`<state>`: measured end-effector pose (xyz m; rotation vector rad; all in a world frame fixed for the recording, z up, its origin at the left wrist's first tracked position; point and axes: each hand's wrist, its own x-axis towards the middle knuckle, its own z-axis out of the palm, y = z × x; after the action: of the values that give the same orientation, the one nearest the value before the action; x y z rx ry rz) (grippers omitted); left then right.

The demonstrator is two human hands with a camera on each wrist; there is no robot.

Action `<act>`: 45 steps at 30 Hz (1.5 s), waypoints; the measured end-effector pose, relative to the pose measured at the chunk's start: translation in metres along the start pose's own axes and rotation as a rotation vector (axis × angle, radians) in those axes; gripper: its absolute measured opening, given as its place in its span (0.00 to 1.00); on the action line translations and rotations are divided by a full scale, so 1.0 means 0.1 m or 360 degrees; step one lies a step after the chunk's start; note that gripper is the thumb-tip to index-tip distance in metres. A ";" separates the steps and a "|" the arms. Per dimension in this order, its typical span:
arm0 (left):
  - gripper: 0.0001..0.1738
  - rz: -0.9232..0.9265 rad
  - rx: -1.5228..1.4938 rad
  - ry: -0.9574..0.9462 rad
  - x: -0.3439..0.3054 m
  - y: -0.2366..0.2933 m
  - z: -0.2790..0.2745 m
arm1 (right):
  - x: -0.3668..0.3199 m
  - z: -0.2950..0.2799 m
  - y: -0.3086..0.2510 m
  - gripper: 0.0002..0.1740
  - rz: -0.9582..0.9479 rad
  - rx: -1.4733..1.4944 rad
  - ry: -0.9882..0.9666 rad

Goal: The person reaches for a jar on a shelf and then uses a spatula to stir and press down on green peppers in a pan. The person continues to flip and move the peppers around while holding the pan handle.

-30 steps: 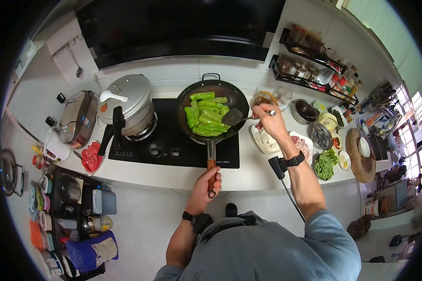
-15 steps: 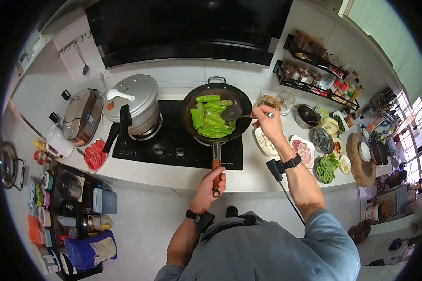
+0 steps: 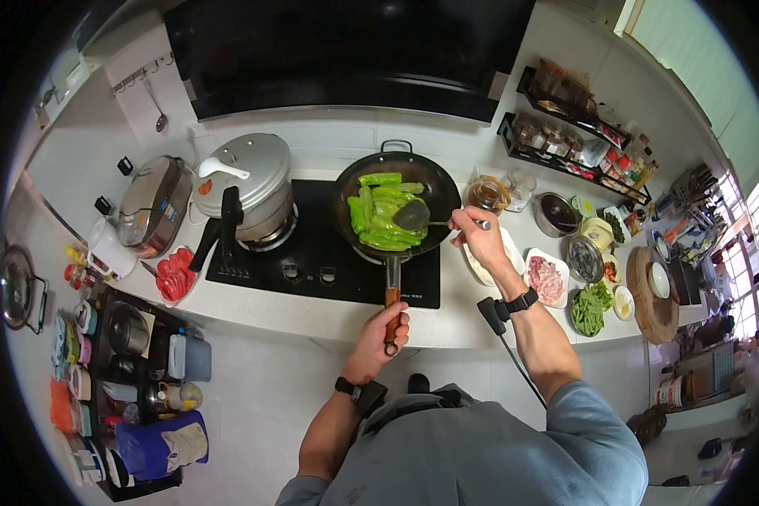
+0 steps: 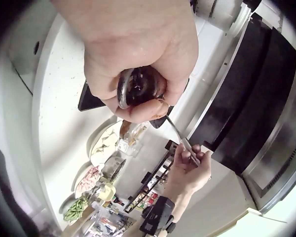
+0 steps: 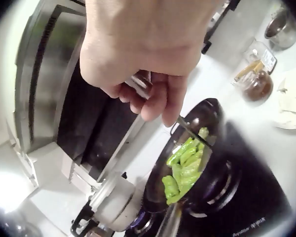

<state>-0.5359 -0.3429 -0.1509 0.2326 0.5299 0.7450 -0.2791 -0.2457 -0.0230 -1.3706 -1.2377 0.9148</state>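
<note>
One straight line here: our left hand (image 3: 378, 344), lower centre, grips the wooden handle (image 3: 392, 297), which points up-frame to the wok (image 3: 440, 187); well apart, right of centre, our right hand (image 3: 483, 239), the nearer one, grips the spatula (image 3: 411, 216), nearly level, blade over our green peppers (image 3: 384, 226), leftward, just above centre

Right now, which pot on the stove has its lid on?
The silver one, left of the black wok; the wok is uncovered, with green vegetables showing inside.
</note>
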 end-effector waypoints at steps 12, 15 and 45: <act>0.13 0.0004 0.0053 0.0045 -0.02 0.02 0.04 | 0.31 0.23 0.30 0.18 -0.0208 0.0072 0.0007; 0.13 0.0017 0.0026 0.0066 -0.01 0.01 0.06 | 0.34 0.16 0.46 0.17 -0.0136 0.0180 0.0009; 0.15 0.0052 0.0116 0.0097 0.02 -0.01 0.07 | 0.72 0.05 0.74 0.16 -0.0127 0.0425 -0.0078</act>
<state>-0.5307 -0.3422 -0.1457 0.2877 0.6133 0.7670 -0.2568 -0.1694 -0.0897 -1.0868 -1.1517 1.0226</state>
